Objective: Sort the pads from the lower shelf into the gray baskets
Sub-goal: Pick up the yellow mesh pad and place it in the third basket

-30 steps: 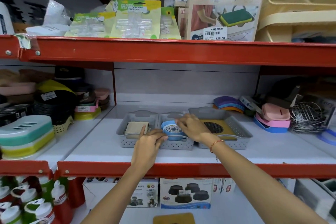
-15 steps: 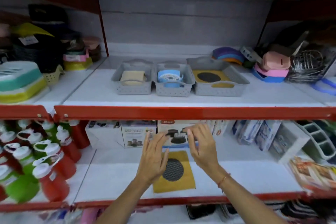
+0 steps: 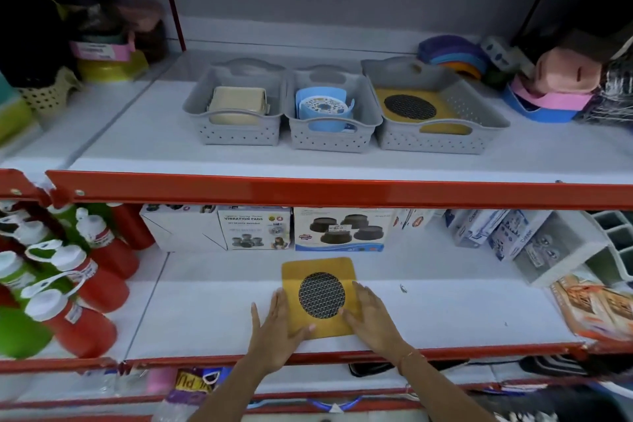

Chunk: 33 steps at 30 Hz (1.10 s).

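Head view shows, from the left, red and green bottles (image 3: pixel 78 298) with blurred labels on the lower shelf (image 3: pixel 212 315). A box behind reads "VIBRATION PADS" (image 3: pixel 255 228). On the yellow pad (image 3: pixel 320 295), which lies flat on this shelf, the left hand (image 3: pixel 275 332) rests with fingers spread and flat over its left edge. The right hand (image 3: pixel 371 317) lies the same way on its right edge; neither grasps it. Above stand three gray baskets (image 3: pixel 442 140); the right one holds a similar pad. Items at far right are blurred.
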{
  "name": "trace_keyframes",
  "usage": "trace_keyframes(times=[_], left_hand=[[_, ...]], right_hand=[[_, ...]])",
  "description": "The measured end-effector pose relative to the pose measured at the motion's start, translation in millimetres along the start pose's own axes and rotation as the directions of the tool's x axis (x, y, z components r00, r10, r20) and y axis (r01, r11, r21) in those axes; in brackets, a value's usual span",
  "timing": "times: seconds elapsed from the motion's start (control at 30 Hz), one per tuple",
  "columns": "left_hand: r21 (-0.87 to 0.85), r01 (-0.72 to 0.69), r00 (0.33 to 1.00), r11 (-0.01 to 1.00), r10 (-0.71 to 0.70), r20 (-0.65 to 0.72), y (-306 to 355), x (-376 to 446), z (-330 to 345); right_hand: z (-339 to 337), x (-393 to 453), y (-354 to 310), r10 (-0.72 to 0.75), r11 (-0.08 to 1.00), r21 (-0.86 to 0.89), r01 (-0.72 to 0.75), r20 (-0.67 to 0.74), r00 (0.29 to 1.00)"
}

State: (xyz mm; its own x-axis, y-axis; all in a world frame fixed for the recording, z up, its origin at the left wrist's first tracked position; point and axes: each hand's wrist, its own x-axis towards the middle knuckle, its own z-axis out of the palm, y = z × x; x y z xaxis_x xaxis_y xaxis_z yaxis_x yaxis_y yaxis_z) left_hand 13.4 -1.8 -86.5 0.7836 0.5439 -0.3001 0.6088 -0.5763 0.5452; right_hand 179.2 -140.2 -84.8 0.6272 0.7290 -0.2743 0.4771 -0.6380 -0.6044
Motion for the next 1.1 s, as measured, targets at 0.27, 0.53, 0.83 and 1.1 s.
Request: trace_keyframes(times=[0.27,0.53,0.83,1.1], left_hand=[[-0.529,0.080,0.996,0.845,-0.089,0.010,10.0,-10.7,-20.6],[-0.569,-0.119,0.984,0.814,0.022,-0.174,37.3,-58.8,-52.6],[-0.530,-0.413,0.902,0.741,0.253,-0.349,93.4,-123.3,-104.2],[-0.568,-0.481,0.876,0.668,0.338,-0.344,163.1,-146.5,-162.0]], right_hand=[[-11.2,-8.4,-22.1,0.138,0.865,0.487,-0.119,-0.003,0.990],[-48.4,-67.6,-47.6,0.033,0.872,0.490,0.020,-0.100,0.994],[-125.8,-155.1,-84.6,-0.106,0.891,0.414,0.188,-0.213,0.971],[-206.3,-195.7,-109.7,-0.148,0.889,0.360,0.281,-0.356,0.923]])
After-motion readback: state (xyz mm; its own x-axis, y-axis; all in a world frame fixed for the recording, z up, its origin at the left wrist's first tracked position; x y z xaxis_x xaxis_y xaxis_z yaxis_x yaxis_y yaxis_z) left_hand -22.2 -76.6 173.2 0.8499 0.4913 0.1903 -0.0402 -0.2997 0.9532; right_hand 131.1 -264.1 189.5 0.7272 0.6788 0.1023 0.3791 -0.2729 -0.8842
